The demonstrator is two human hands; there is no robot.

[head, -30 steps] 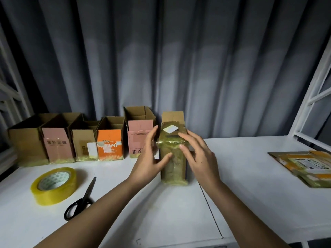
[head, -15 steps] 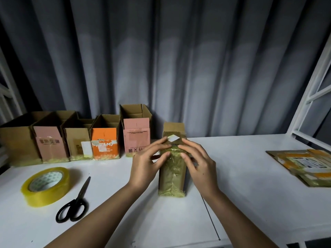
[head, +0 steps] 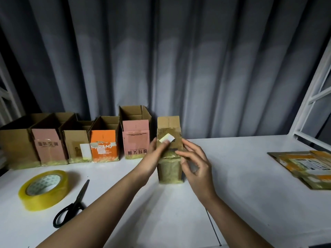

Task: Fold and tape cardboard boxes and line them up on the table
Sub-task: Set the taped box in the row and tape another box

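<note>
I'm seeing five boxes (head: 105, 145) lined up; my left hand (head: 152, 158) is steadying the sixth box (head: 169, 158) with straight fingers, my right hand (head: 195, 167) is hovering loose and empty, and flat boxes (head: 304, 167) are waiting.

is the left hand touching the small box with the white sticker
Touching. The head view shows the left hand with its straight fingers laid flat against the small box, a fingertip right at the white sticker.

Grey pleated curtain (head: 179, 59); white frame (head: 311, 97) right.
</note>
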